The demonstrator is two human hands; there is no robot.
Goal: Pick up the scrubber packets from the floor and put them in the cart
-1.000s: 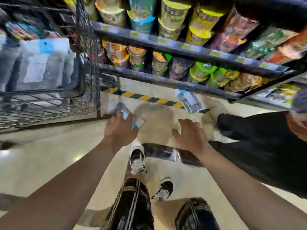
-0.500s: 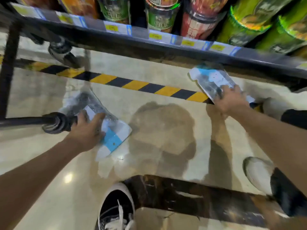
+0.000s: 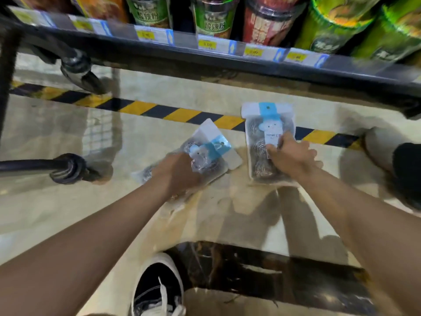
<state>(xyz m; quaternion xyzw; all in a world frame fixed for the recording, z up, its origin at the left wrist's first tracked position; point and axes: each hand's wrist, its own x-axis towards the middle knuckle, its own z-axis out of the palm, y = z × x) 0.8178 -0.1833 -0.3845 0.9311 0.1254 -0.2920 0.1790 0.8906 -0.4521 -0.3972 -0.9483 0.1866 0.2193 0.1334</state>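
Observation:
Two clear scrubber packets with blue and white header cards are low over the shiny floor. My left hand grips the left packet, which is tilted with its card pointing up and right. My right hand holds the right packet, which stands nearly straight with its card toward the shelf. The two packets are close side by side. Of the cart only the lower frame shows: a black bar with a wheel at the left and another wheel farther back.
A store shelf edge with price tags and tall cups runs across the top. Yellow and black tape marks the floor below it. My shoe is at the bottom; another person's shoe is at the right.
Both hands have drawn inward with their packets, so the packets now sit close together near the middle. The view has shifted left; the cart wheels appear farther left.

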